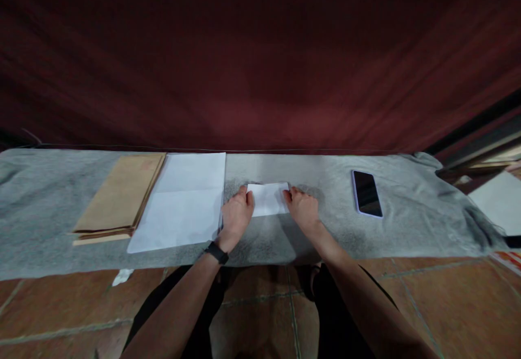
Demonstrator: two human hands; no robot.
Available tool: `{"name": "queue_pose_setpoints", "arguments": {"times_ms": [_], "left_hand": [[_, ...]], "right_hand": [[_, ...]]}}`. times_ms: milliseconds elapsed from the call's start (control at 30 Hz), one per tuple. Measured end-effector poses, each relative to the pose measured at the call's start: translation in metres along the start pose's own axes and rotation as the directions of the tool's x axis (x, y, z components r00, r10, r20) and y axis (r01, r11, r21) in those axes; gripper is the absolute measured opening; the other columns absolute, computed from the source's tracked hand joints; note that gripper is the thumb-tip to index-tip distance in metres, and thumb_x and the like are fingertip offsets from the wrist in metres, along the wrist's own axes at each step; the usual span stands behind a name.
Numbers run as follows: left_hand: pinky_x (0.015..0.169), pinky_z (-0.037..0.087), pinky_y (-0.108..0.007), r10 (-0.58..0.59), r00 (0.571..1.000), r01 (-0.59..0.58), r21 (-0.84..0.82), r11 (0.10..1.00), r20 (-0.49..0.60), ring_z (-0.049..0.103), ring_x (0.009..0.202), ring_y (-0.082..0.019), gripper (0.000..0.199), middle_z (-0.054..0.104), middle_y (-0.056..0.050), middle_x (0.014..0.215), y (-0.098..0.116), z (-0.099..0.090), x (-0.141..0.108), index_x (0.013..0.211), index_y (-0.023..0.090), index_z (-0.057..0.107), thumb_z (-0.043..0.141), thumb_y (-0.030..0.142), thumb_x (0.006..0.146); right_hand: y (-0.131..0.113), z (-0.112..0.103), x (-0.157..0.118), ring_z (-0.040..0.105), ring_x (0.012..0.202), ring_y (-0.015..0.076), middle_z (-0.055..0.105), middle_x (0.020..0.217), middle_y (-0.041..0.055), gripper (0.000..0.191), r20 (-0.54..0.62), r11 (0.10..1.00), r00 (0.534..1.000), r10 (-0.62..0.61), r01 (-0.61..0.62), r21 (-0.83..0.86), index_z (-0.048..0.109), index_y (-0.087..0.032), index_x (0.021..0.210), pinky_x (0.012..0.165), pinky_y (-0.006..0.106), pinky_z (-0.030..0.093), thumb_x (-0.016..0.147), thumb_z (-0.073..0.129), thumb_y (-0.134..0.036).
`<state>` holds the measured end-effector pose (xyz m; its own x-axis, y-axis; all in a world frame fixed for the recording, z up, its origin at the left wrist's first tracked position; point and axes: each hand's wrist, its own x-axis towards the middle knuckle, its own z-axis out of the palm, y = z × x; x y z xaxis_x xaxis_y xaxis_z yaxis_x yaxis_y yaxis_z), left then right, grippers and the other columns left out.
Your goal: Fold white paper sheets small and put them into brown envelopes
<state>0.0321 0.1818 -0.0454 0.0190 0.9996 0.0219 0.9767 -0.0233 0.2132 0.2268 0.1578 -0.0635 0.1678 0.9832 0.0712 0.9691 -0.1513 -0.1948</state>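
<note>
A small folded white paper (268,200) is held between my two hands, just above or on the grey cloth (268,239). My left hand (238,211) pinches its left edge, thumb on top and fingers behind. At the right edge, my right hand (302,204) grips it the same way. Left of my left hand lie large white sheets (183,201) with a crease across the middle. Beyond them, a stack of brown envelopes (122,193) rests at an angle.
A phone (368,194) with a pale purple edge lies on the cloth at the right. Dark red fabric (260,76) hangs behind the cloth. A crumpled white scrap (122,277) is on the tiled floor. White paper (499,201) shows at the far right.
</note>
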Motion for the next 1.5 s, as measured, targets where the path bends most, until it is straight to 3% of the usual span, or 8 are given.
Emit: {"name": "queue_pose_setpoints", "arguments": {"times_ms": [200, 267, 467, 700, 933, 1300, 1400, 1500], "left_hand": [[0.069, 0.053, -0.035, 0.001, 1.0, 0.0, 0.04, 0.999, -0.008, 0.075, 0.079, -0.03, 0.036, 0.077, -0.015, 0.084, 0.006, 0.003, -0.005, 0.118, 0.015, 0.063, 0.036, 0.033, 0.102], [0.071, 0.053, -0.034, -0.003, 1.0, 0.003, 0.038, 0.999, -0.004, 0.075, 0.082, -0.03, 0.036, 0.077, -0.015, 0.086, 0.007, 0.003, -0.005, 0.119, 0.014, 0.062, 0.036, 0.032, 0.102], [0.077, 0.054, -0.037, -0.012, 1.0, 0.011, 0.01, 1.0, 0.016, 0.075, 0.087, -0.031, 0.038, 0.077, -0.018, 0.093, 0.007, 0.004, -0.004, 0.124, 0.012, 0.06, 0.034, 0.031, 0.103], [0.075, 0.055, -0.038, -0.007, 0.999, 0.006, 0.03, 1.0, 0.039, 0.075, 0.089, -0.032, 0.04, 0.077, -0.018, 0.095, 0.006, 0.005, -0.004, 0.124, 0.013, 0.058, 0.03, 0.031, 0.104], [0.074, 0.056, -0.035, -0.002, 1.0, -0.001, 0.098, 0.995, 0.026, 0.076, 0.086, -0.028, 0.039, 0.077, -0.015, 0.091, 0.008, 0.006, -0.003, 0.125, 0.013, 0.057, 0.029, 0.031, 0.104], [0.071, 0.055, -0.033, -0.016, 0.999, 0.011, 0.135, 0.991, 0.034, 0.076, 0.084, -0.028, 0.04, 0.076, -0.015, 0.087, 0.007, 0.006, 0.0, 0.126, 0.01, 0.053, 0.028, 0.033, 0.105], [0.079, 0.055, -0.037, 0.012, 1.0, -0.012, 0.146, 0.989, -0.002, 0.074, 0.085, -0.028, 0.038, 0.074, -0.015, 0.087, 0.005, 0.004, 0.0, 0.125, 0.009, 0.053, 0.03, 0.031, 0.105], [0.094, 0.051, -0.044, 0.119, 0.989, -0.107, 0.133, 0.985, -0.086, 0.07, 0.102, -0.03, 0.036, 0.073, -0.019, 0.102, 0.009, 0.004, -0.005, 0.122, 0.009, 0.057, 0.032, 0.027, 0.104]], "right_hand": [[-0.003, 0.001, 0.002, 0.074, 0.084, 0.0322, 0.074, 0.094, 0.0205, 0.04, 0.055, 0.999, 0.998, 0.037, -0.038, 0.009, 0.066, -0.015, 0.111, 0.077, 0.041, 0.053, 0.106, 0.039, -0.043], [-0.002, 0.001, 0.003, 0.073, 0.088, 0.031, 0.073, 0.099, 0.0206, 0.037, 0.015, 0.999, 1.0, 0.023, -0.023, 0.023, 0.064, -0.014, 0.114, 0.084, 0.042, 0.051, 0.106, 0.039, -0.04], [-0.01, -0.002, -0.001, 0.064, 0.102, 0.0301, 0.071, 0.105, 0.0161, 0.03, -0.155, 0.974, 0.966, -0.207, 0.218, 0.059, 0.066, -0.017, 0.107, 0.096, 0.046, 0.046, 0.105, 0.039, -0.029], [-0.024, 0.019, -0.019, 0.044, 0.142, 0.0272, 0.051, 0.152, 0.0141, 0.045, -0.138, 0.895, 0.905, -0.403, 0.421, 0.148, 0.048, -0.014, 0.146, 0.117, 0.045, 0.033, 0.106, 0.041, -0.032], [-0.021, 0.035, -0.025, 0.028, 0.152, 0.028, 0.035, 0.162, 0.0171, 0.057, -0.077, 0.935, 0.938, -0.337, 0.343, 0.087, 0.036, -0.006, 0.155, 0.123, 0.048, 0.025, 0.108, 0.033, -0.038], [-0.024, 0.038, -0.026, 0.03, 0.151, 0.0338, 0.028, 0.164, 0.0196, 0.061, -0.099, 0.959, 0.956, -0.275, 0.28, 0.039, 0.035, -0.009, 0.157, 0.122, 0.052, 0.023, 0.106, 0.039, -0.043], [-0.025, 0.037, -0.026, 0.029, 0.151, 0.0337, 0.028, 0.164, 0.0195, 0.061, -0.094, 0.961, 0.958, -0.271, 0.275, 0.034, 0.035, -0.009, 0.157, 0.122, 0.052, 0.023, 0.106, 0.039, -0.042], [-0.026, 0.037, -0.025, 0.028, 0.151, 0.034, 0.026, 0.165, 0.0198, 0.061, -0.073, 0.964, 0.962, -0.264, 0.266, 0.026, 0.034, -0.009, 0.157, 0.122, 0.052, 0.023, 0.106, 0.038, -0.041]]}}
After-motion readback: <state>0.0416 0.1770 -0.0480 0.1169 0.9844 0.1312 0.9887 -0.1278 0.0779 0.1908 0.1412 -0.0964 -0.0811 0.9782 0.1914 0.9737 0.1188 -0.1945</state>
